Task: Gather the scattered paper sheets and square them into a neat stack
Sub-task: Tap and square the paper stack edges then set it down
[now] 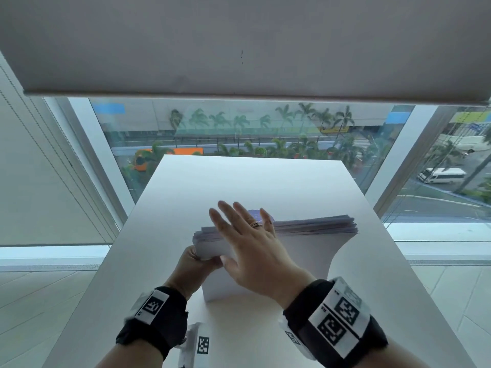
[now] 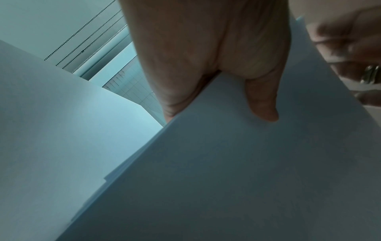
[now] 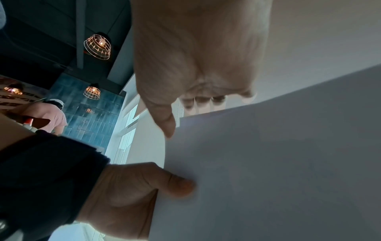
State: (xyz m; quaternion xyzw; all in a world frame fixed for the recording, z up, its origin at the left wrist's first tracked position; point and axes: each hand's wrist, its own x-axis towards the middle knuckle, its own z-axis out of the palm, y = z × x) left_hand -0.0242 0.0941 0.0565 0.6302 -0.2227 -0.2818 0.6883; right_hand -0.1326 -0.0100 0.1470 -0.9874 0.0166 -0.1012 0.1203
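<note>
White table: stood against the window, blind pulled partway down.
Stack: sheets stood on edge near the table's centre, bottom edge on the surface; top edges fanned, not flush.
Left hand: gripped the stack's left edge, thumb on the near face, fingers curled behind.
Right hand: flat and open over the stack's top edge near its left end, fingers spread and straight, holding nothing; contact with the sheets couldn't be told. Ring on one finger.
Wrists: black bands with coded tags on both.
Near edge: small tagged slip lay by the left wrist.
</note>
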